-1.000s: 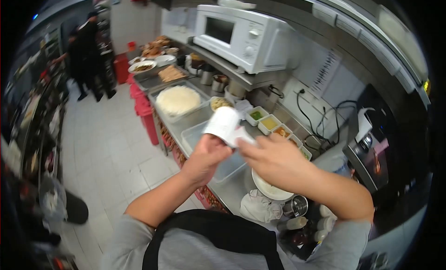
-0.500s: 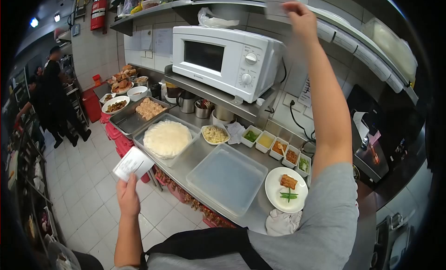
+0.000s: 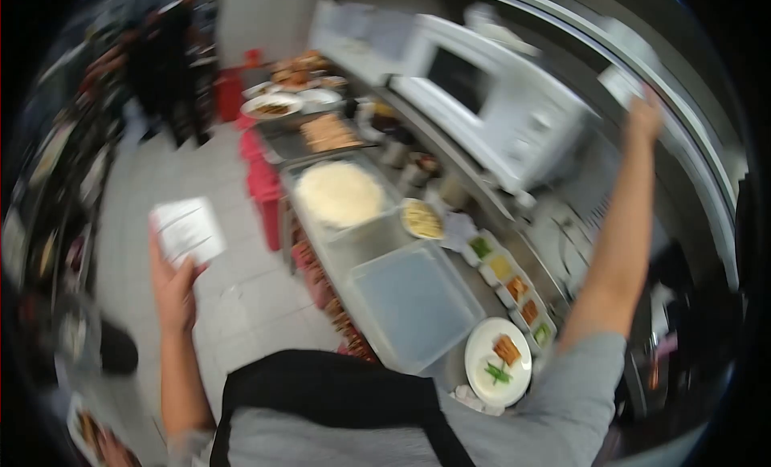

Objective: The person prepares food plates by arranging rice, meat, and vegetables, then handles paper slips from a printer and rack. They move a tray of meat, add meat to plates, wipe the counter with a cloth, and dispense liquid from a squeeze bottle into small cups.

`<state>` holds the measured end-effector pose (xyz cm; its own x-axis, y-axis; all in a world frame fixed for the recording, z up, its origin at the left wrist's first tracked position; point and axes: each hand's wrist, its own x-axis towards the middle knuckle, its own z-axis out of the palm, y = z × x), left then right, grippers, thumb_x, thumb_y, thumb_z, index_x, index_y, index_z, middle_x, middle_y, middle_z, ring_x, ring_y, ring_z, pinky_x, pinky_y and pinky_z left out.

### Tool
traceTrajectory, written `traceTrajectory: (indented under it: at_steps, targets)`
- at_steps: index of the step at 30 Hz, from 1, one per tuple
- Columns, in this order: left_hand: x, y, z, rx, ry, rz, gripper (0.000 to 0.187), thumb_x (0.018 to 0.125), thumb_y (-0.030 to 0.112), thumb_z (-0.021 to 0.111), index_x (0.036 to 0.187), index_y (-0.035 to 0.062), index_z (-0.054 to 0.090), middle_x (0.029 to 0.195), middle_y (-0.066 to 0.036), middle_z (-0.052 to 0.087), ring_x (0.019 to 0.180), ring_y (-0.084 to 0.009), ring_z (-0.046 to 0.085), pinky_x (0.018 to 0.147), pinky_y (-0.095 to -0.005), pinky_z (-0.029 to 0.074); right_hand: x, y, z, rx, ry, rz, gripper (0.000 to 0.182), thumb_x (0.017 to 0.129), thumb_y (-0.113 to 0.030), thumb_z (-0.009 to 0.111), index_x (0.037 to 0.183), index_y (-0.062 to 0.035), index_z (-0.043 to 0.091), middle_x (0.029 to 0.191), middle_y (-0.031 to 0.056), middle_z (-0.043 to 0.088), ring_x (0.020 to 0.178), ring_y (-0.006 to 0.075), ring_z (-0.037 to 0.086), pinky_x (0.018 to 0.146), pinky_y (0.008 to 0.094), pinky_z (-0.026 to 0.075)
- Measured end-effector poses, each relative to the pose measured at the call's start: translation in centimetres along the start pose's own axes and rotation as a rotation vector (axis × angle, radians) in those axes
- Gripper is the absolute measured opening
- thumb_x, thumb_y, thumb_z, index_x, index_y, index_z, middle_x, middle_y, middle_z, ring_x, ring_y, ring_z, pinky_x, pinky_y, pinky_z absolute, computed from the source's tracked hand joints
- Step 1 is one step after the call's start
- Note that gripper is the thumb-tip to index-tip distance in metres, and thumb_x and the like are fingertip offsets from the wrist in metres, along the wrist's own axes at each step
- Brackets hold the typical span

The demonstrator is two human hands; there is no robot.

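My left hand is closed on a white paper slip with dark lines of writing, held above the tiled floor. My right hand reaches up to the edge of the overhead shelf, fingers pinching another white slip. Motion blur hides whether this slip touches the shelf edge. Below my right arm, a white plate carries a browned piece of food and green pieces.
A white microwave stands on a rack above the steel counter. Along the counter are a lidded plastic container, a tub of pale food and small garnish tubs. People stand at the back left. Another person's hand shows at lower left, beside a plate.
The view has turned and tilted, so the counter appears slanted. My left hand's slip faces me more squarely. A hand and plate have appeared at lower left.
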<state>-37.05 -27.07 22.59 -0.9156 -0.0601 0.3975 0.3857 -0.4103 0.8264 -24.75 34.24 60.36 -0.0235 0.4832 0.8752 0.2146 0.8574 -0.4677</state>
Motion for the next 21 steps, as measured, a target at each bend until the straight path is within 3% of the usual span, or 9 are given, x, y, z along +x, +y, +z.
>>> traceTrajectory:
  at_steps: [2, 5, 6, 8, 10, 12, 13, 18, 21]
  targets:
    - [-0.2, 0.5, -0.6, 0.058, -0.088, -0.029, 0.087, 0.083, -0.002, 0.052, 0.148, 0.0202, -0.001, 0.132, -0.013, 0.044, 0.11, -0.0187, 0.054, 0.08, -0.0289, 0.053, 6.1, 6.6, 2.1, -0.011, -0.006, -0.173, 0.041, 0.083, -0.022, 0.057, 0.123, -0.0138, 0.059, 0.117, 0.0148, 0.061, 0.106, 0.0284, 0.059, 0.092, 0.0377, 0.044]
    - [0.0, 0.0, -1.6, 0.067, -0.056, 0.039, 0.071, 0.084, -0.002, 0.051, 0.146, 0.013, 0.02, 0.129, -0.011, 0.047, 0.106, -0.0173, 0.055, 0.081, -0.0289, 0.052, 4.7, 6.5, 2.8, -0.4, 0.14, -0.424, 0.041, 0.086, -0.034, 0.06, 0.122, -0.0162, 0.059, 0.116, 0.0187, 0.061, 0.102, 0.0309, 0.061, 0.086, 0.041, 0.046]
    - [0.0, -0.1, -2.3, 0.129, -0.028, 0.038, 0.065, 0.084, -0.002, 0.051, 0.144, 0.0089, 0.029, 0.128, -0.01, 0.049, 0.103, -0.0163, 0.056, 0.082, -0.0286, 0.051, 2.8, 5.7, 2.7, -0.323, 0.17, -0.566, 0.041, 0.081, -0.025, 0.065, 0.119, -0.0106, 0.06, 0.114, 0.0179, 0.061, 0.098, 0.031, 0.061, 0.081, 0.0412, 0.048]
    - [0.0, 0.2, -3.4, 0.248, -0.012, 0.114, 0.052, 0.084, -0.003, 0.05, 0.135, 0.0043, 0.042, 0.128, -0.008, 0.048, 0.103, -0.0159, 0.056, 0.082, -0.0274, 0.049, -1.9, 3.4, 1.9, -0.671, 0.144, -0.38, 0.059, 0.082, -0.051, 0.06, 0.123, -0.0082, 0.058, 0.12, 0.0195, 0.059, 0.113, 0.0324, 0.055, 0.096, 0.0378, 0.041]
    - [0.2, -0.3, -4.4, 0.373, -0.041, 0.134, 0.045, 0.083, -0.005, 0.05, 0.127, 0.0033, 0.053, 0.126, -0.008, 0.05, 0.102, -0.0158, 0.055, 0.081, -0.0266, 0.048, -11.6, -5.3, -0.6, -0.671, 0.272, -0.393, 0.046, 0.089, -0.036, 0.058, 0.123, -0.0053, 0.057, 0.118, 0.0246, 0.058, 0.113, 0.0342, 0.054, 0.097, 0.0359, 0.04]
    - [0.2, -0.7, -6.1, 0.532, -0.1, 0.095, 0.042, 0.081, -0.007, 0.05, 0.12, 0.0056, 0.059, 0.121, -0.008, 0.053, 0.099, -0.0159, 0.055, 0.079, -0.0261, 0.048, -12.8, -5.3, -2.0, -0.555, 0.233, -0.957, 0.034, 0.09, -0.014, 0.055, 0.121, -0.0019, 0.057, 0.116, 0.025, 0.058, 0.109, 0.0352, 0.056, 0.094, 0.0366, 0.042]
    - [0.2, -0.3, -5.7, 0.61, -0.057, 0.116, 0.041, 0.08, -0.008, 0.05, 0.117, 0.006, 0.061, 0.117, -0.008, 0.055, 0.098, -0.0161, 0.056, 0.079, -0.0262, 0.048, -13.4, -5.8, -2.3, -0.474, 0.165, -1.158, 0.031, 0.09, -0.006, 0.054, 0.12, -0.0006, 0.058, 0.115, 0.0248, 0.058, 0.108, 0.0353, 0.057, 0.093, 0.0369, 0.043]
    - [1.8, -1.7, -2.5, 0.697, -0.043, -0.003, 0.037, 0.073, -0.009, 0.054, 0.105, 0.005, 0.067, 0.097, -0.007, 0.064, 0.095, -0.0163, 0.059, 0.077, -0.025, 0.046, -21.8, -14.1, -2.7, 0.191, -0.525, -1.323, 0.033, 0.084, 0.011, 0.053, 0.116, 0.003, 0.058, 0.11, 0.0198, 0.06, 0.102, 0.0317, 0.059, 0.085, 0.0381, 0.046]
    - [4.1, -4.3, -2.3, 0.677, -0.507, 0.104, 0.041, 0.07, -0.014, 0.053, 0.102, 0.0064, 0.067, 0.093, -0.008, 0.064, 0.089, -0.0219, 0.061, 0.076, -0.0293, 0.051, -26.3, -21.9, -0.5, 0.169, -1.095, -1.161, 0.049, 0.07, -0.012, 0.072, 0.116, -0.0001, 0.058, 0.107, 0.0176, 0.061, 0.095, 0.0317, 0.061, 0.08, 0.0387, 0.047]
